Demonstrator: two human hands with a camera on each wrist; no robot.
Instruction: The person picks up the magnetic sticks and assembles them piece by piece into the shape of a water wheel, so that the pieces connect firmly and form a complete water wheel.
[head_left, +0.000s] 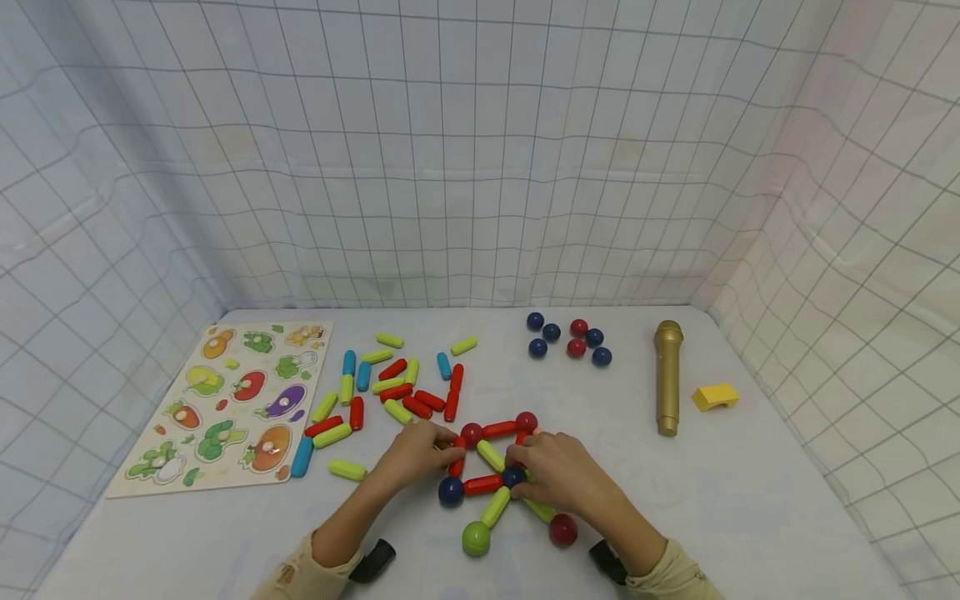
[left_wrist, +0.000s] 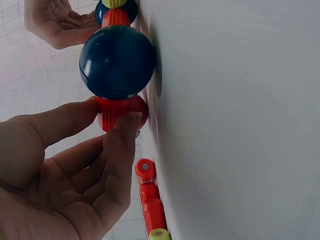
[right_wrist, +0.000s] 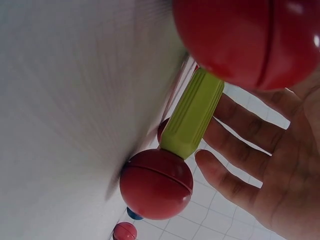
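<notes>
A flat figure of magnetic rods and balls lies at the table's front middle: a red ball (head_left: 472,433), a red rod (head_left: 499,429), a dark blue ball (head_left: 451,490), a green ball (head_left: 476,538) and a low red ball (head_left: 562,529). My left hand (head_left: 420,454) pinches a short red rod (left_wrist: 120,112) between thumb and forefinger, right under the blue ball (left_wrist: 117,62). My right hand (head_left: 551,471) rests over the figure's right side beside a second blue ball (head_left: 513,477). Its fingers (right_wrist: 260,170) lie fairly straight behind a yellow-green rod (right_wrist: 192,115) that joins two red balls (right_wrist: 156,182).
Loose red, yellow-green and blue rods (head_left: 390,387) are scattered behind the figure. A vegetable puzzle board (head_left: 225,408) lies at left. Several blue and red balls (head_left: 570,337), a gold toy microphone (head_left: 667,375) and a yellow block (head_left: 715,397) sit at back right. Gridded cloth walls enclose the table.
</notes>
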